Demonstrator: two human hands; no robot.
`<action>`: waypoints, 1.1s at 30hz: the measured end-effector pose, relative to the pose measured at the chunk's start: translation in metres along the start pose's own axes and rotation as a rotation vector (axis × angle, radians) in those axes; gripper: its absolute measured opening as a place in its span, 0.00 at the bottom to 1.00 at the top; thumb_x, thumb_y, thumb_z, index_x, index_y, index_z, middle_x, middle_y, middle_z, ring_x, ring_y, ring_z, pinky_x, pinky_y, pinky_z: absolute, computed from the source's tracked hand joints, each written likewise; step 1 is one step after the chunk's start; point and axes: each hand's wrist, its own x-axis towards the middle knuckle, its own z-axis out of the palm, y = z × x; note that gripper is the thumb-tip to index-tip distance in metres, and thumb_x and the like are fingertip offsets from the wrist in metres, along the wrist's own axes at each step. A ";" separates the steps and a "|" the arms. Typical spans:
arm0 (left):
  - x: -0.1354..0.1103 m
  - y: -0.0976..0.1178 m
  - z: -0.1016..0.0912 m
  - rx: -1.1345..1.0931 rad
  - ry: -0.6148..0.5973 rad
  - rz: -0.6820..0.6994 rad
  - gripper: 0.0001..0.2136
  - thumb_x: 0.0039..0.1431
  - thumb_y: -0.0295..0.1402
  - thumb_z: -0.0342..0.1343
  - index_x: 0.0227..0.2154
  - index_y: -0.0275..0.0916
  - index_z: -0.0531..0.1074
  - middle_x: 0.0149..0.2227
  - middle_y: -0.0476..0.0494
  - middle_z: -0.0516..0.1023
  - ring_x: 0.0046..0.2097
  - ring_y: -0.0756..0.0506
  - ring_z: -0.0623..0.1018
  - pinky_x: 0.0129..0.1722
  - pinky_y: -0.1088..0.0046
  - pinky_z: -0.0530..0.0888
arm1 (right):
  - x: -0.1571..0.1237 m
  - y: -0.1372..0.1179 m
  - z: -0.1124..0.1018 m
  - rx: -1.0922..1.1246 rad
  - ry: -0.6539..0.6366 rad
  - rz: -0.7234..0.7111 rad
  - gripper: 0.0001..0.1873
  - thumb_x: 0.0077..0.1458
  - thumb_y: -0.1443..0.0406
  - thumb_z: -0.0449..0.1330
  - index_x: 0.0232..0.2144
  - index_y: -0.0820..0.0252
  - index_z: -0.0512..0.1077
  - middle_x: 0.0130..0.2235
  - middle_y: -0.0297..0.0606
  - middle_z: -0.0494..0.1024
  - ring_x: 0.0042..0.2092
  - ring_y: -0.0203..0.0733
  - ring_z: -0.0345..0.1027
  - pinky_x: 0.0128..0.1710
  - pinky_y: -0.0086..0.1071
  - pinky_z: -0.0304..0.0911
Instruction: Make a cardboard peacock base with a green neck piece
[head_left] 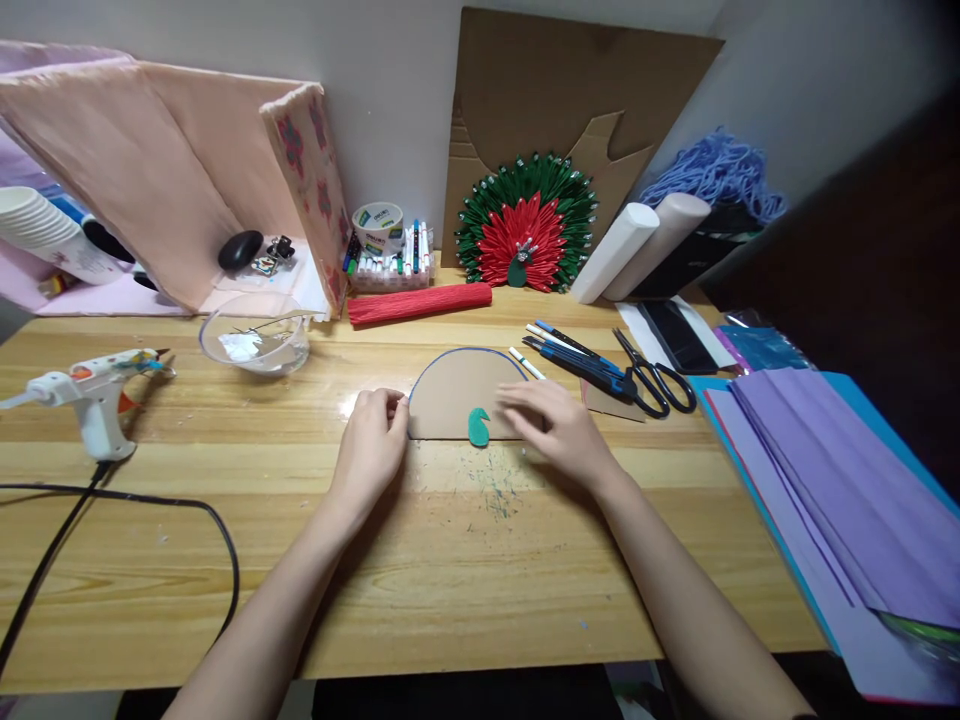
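Note:
A brown cardboard half circle (448, 395) with a blue line along its curve lies flat on the table, straight edge towards me. On it, near the middle of that edge, rests a small green bird-shaped cutout (478, 428), its lower end sticking out past the cardboard. My left hand (375, 430) is closed at the left corner of the half circle, thumb and fingers pinching its edge. Over the right side hovers or rests my right hand (553, 425), fingers stretched out and slightly blurred; I cannot tell if it touches the cardboard.
A glue gun (101, 400) and its cord are at left, near a clear bowl (255, 350). Behind lie a red crepe paper roll (420, 303) and a red-green peacock (525, 225). Scissors (652, 375), a utility knife (577, 362) and purple sheets (832, 480) are to the right.

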 end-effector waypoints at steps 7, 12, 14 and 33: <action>0.003 -0.005 0.006 -0.463 -0.114 -0.248 0.16 0.51 0.39 0.53 0.40 0.34 0.66 0.36 0.40 0.73 0.31 0.47 0.74 0.25 0.73 0.70 | -0.008 0.021 -0.013 -0.049 -0.167 0.226 0.25 0.48 0.58 0.62 0.50 0.53 0.67 0.54 0.44 0.66 0.56 0.52 0.59 0.55 0.47 0.57; 0.001 0.009 -0.003 -0.791 -0.232 -0.379 0.11 0.47 0.38 0.57 0.25 0.35 0.66 0.17 0.56 0.61 0.17 0.56 0.61 0.16 0.82 0.57 | -0.009 0.014 -0.011 -0.118 -0.228 0.149 0.33 0.45 0.57 0.64 0.54 0.54 0.63 0.58 0.46 0.62 0.59 0.53 0.53 0.57 0.49 0.54; 0.000 0.017 -0.008 -0.967 -0.287 -0.415 0.14 0.47 0.39 0.58 0.19 0.36 0.61 0.14 0.59 0.54 0.15 0.58 0.54 0.15 0.84 0.51 | -0.007 0.012 -0.012 -0.098 -0.203 0.076 0.28 0.48 0.61 0.61 0.53 0.54 0.65 0.55 0.44 0.67 0.57 0.50 0.58 0.55 0.46 0.56; -0.016 0.029 0.001 -1.243 -0.257 -0.174 0.21 0.51 0.40 0.59 0.47 0.36 0.70 0.47 0.38 0.75 0.49 0.41 0.74 0.49 0.66 0.69 | 0.001 -0.033 0.000 0.871 0.154 0.437 0.15 0.53 0.56 0.58 0.35 0.60 0.76 0.33 0.38 0.79 0.35 0.42 0.72 0.33 0.31 0.67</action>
